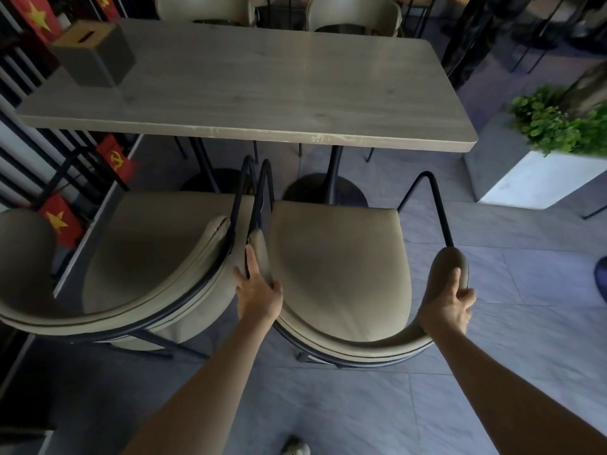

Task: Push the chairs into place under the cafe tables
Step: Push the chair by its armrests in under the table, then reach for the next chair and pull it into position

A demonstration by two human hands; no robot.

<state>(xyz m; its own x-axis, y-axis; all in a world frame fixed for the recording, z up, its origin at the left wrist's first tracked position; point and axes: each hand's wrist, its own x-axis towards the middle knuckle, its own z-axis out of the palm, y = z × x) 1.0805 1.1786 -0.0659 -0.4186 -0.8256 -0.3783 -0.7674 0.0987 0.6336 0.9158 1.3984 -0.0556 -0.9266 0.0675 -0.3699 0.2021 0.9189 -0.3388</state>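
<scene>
Two beige padded chairs with curved backs and black metal frames stand side by side in front of a long grey wooden cafe table [249, 126]. My left hand [258, 290] grips the left end of the right chair's [338, 274] backrest, where it meets the left chair [154, 254]. The right end of that same backrest is held by my right hand [448, 307]. Both seats sit short of the table's near edge, with only the front arm loops reaching under it.
A brown box with a slot [93, 54] stands on the table's far left. Two more beige chairs [354, 14] face from the far side. A white planter with green plants [538, 172] sits on the right. Black railings with red flags [60, 221] line the left.
</scene>
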